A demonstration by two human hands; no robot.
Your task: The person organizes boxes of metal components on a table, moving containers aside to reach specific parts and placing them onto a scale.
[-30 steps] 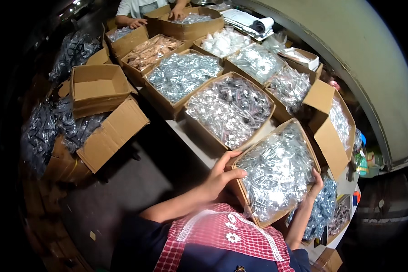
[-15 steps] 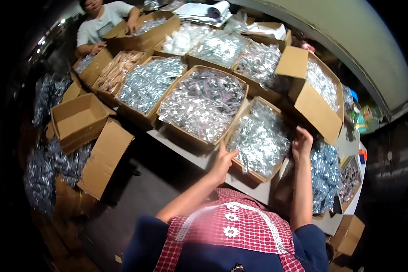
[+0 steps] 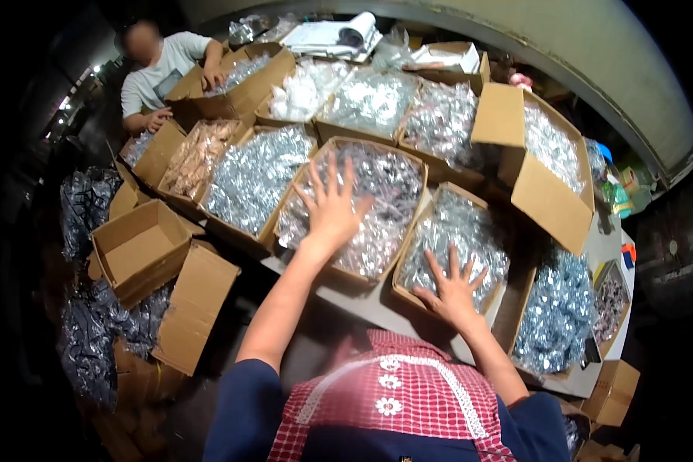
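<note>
My left hand is spread with its fingers apart over a cardboard box of small clear plastic packets; it appears to rest on them. My right hand lies with fingers stretched out on the shiny clear packets filling a smaller cardboard box just to the right. Neither hand grips anything. What is inside the packets is too small to make out; they gleam silvery, with some darker ones at the far side of the left box.
Other boxes of packets crowd the table; one box has raised flaps. Bluish packets fill a box at right. An empty carton stands at left. Across the table, a person reaches into a box. Papers lie at the back.
My left hand has moved from the smaller box's near left edge up onto the left box's packets. My right hand has come from beside the smaller box onto its packets, fingers now spread.
</note>
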